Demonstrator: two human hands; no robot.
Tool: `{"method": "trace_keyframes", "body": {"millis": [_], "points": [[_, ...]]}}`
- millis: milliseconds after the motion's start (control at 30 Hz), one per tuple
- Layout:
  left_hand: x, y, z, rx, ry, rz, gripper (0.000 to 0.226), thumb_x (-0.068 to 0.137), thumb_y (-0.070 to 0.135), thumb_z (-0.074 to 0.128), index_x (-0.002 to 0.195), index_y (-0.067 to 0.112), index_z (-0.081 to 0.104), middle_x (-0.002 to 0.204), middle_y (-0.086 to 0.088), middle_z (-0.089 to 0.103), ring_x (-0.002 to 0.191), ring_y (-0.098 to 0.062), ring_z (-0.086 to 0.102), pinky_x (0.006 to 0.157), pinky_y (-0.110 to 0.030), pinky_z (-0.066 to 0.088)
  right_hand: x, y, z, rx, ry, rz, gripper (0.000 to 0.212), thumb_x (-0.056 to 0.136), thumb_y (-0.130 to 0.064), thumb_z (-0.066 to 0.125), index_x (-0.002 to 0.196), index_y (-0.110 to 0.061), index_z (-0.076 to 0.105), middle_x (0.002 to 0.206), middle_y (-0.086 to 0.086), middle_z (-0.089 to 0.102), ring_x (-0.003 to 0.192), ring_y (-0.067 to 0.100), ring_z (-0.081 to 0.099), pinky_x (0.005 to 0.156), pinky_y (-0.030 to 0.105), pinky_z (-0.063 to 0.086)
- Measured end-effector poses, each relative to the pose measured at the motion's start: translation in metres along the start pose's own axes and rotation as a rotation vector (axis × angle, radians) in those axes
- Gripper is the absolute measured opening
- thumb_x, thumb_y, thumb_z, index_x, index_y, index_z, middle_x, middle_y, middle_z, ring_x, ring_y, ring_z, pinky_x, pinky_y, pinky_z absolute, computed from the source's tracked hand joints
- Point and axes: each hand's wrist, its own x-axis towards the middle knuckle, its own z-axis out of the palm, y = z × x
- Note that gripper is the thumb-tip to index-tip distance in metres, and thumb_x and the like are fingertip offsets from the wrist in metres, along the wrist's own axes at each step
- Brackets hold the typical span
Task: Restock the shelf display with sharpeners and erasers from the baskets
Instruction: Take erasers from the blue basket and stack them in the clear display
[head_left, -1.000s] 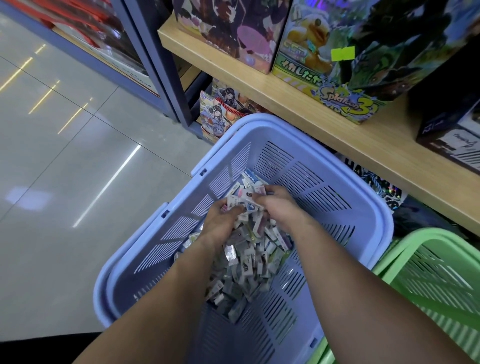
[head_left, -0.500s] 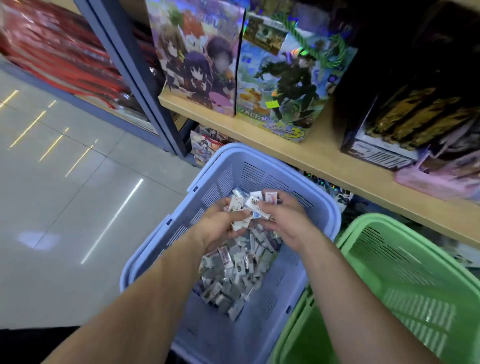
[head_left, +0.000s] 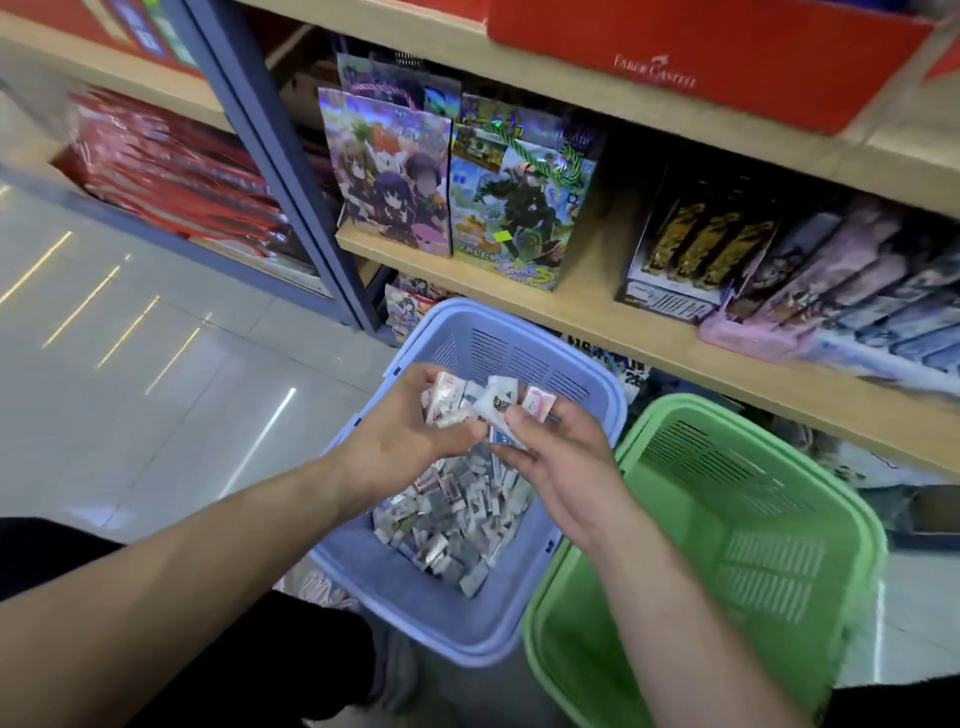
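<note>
A blue basket (head_left: 519, 332) on the floor holds a heap of small wrapped erasers (head_left: 457, 514). Above the heap, both my hands cup one shared bunch of wrapped erasers (head_left: 488, 402). My left hand (head_left: 405, 436) grips the bunch from the left, fingers curled round it. On the right side, my right hand (head_left: 556, 457) holds it with thumb and fingers. A green basket (head_left: 769, 519) stands to the right of the blue one; its visible inside looks bare.
A wooden shelf (head_left: 597, 312) behind the baskets carries printed gift bags (head_left: 389, 171) and boxed goods (head_left: 691, 249). A red Faber-Castell box (head_left: 675, 57) sits on the shelf above. A blue-grey upright post (head_left: 280, 166) stands at the left. Glossy tiled floor (head_left: 130, 389) lies to the left.
Both hands have risen out of the blue basket with the bunch of erasers. The view has tilted up, bringing the higher shelves and more of the green basket into sight.
</note>
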Motion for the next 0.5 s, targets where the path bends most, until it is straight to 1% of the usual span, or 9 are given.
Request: {"method": "trace_keyframes", "body": {"millis": [67, 100, 167, 200, 267, 333, 400, 433, 500], "points": [[-0.001, -0.001, 0.000, 0.014, -0.021, 0.001, 0.057, 0.085, 0.017, 0.082, 0.131, 0.023, 0.050, 0.107, -0.003, 0.068, 0.086, -0.013, 0.069, 0.085, -0.034, 0.058, -0.004, 0.001, 0.001, 0.000, 0.009, 0.010, 0.024, 0.096, -0.004, 0.062, 0.120, -0.003, 0.063, 0.116, 0.017, 0.072, 0.109, 0.029, 0.070, 0.093, 0.039, 0.059], [0.000, 0.000, 0.000, 0.024, -0.044, -0.003, 0.056, 0.086, 0.016, 0.081, 0.132, 0.026, 0.051, 0.108, -0.004, 0.069, 0.085, -0.012, 0.069, 0.084, -0.031, 0.058, -0.005, 0.001, 0.001, 0.007, 0.011, 0.013, 0.025, 0.096, -0.004, 0.062, 0.121, -0.004, 0.063, 0.116, 0.016, 0.073, 0.108, 0.028, 0.071, 0.092, 0.039, 0.059], [0.004, 0.000, 0.002, 0.008, -0.104, -0.014, 0.049, 0.086, 0.016, 0.082, 0.126, 0.027, 0.056, 0.106, -0.005, 0.071, 0.084, -0.011, 0.069, 0.079, -0.027, 0.057, -0.005, 0.000, -0.002, 0.006, 0.020, -0.003, 0.024, 0.094, -0.004, 0.064, 0.118, -0.005, 0.064, 0.110, 0.013, 0.075, 0.103, 0.026, 0.073, 0.085, 0.035, 0.061], [0.005, 0.000, 0.003, -0.014, -0.126, -0.028, 0.047, 0.084, 0.021, 0.083, 0.123, 0.028, 0.059, 0.106, -0.004, 0.071, 0.087, -0.012, 0.070, 0.079, -0.028, 0.057, -0.005, 0.000, -0.003, 0.004, 0.029, -0.018, 0.023, 0.093, -0.003, 0.065, 0.115, -0.006, 0.065, 0.106, 0.011, 0.076, 0.098, 0.025, 0.074, 0.079, 0.032, 0.061], [0.008, -0.003, 0.005, -0.074, -0.156, -0.081, 0.048, 0.080, 0.035, 0.082, 0.123, 0.028, 0.061, 0.110, -0.004, 0.071, 0.097, -0.018, 0.070, 0.087, -0.036, 0.058, -0.003, -0.002, -0.005, 0.017, 0.059, -0.039, 0.021, 0.092, -0.001, 0.066, 0.111, -0.007, 0.065, 0.101, 0.010, 0.075, 0.091, 0.023, 0.074, 0.072, 0.029, 0.059], [0.012, -0.006, 0.008, -0.120, -0.182, -0.093, 0.040, 0.090, 0.028, 0.075, 0.127, 0.022, 0.059, 0.110, -0.009, 0.070, 0.101, -0.025, 0.069, 0.089, -0.041, 0.058, 0.000, -0.002, -0.007, 0.054, 0.084, -0.050, 0.020, 0.091, 0.000, 0.066, 0.108, -0.009, 0.066, 0.100, 0.009, 0.075, 0.090, 0.022, 0.074, 0.071, 0.028, 0.059], [0.017, -0.007, 0.011, -0.082, -0.168, -0.068, 0.037, 0.094, 0.017, 0.072, 0.128, 0.021, 0.057, 0.113, -0.015, 0.069, 0.104, -0.032, 0.070, 0.086, -0.039, 0.059, 0.003, -0.001, -0.007, 0.097, 0.104, -0.072, 0.020, 0.088, -0.001, 0.067, 0.106, -0.009, 0.066, 0.096, 0.007, 0.076, 0.088, 0.020, 0.074, 0.071, 0.028, 0.059], [0.019, -0.006, 0.013, -0.045, -0.160, -0.052, 0.038, 0.093, 0.014, 0.073, 0.126, 0.023, 0.056, 0.115, -0.016, 0.069, 0.104, -0.032, 0.070, 0.084, -0.038, 0.060, 0.004, 0.000, -0.007, 0.110, 0.115, -0.087, 0.022, 0.086, -0.004, 0.069, 0.108, -0.009, 0.065, 0.096, 0.007, 0.076, 0.090, 0.020, 0.074, 0.074, 0.029, 0.059], [0.023, -0.004, 0.015, -0.010, -0.146, -0.037, 0.044, 0.089, 0.010, 0.077, 0.123, 0.028, 0.056, 0.112, -0.013, 0.069, 0.099, -0.027, 0.072, 0.079, -0.033, 0.060, 0.006, 0.004, -0.007, 0.126, 0.139, -0.105, 0.035, 0.080, -0.010, 0.073, 0.114, -0.007, 0.064, 0.104, 0.011, 0.075, 0.097, 0.024, 0.073, 0.082, 0.034, 0.059]]}}
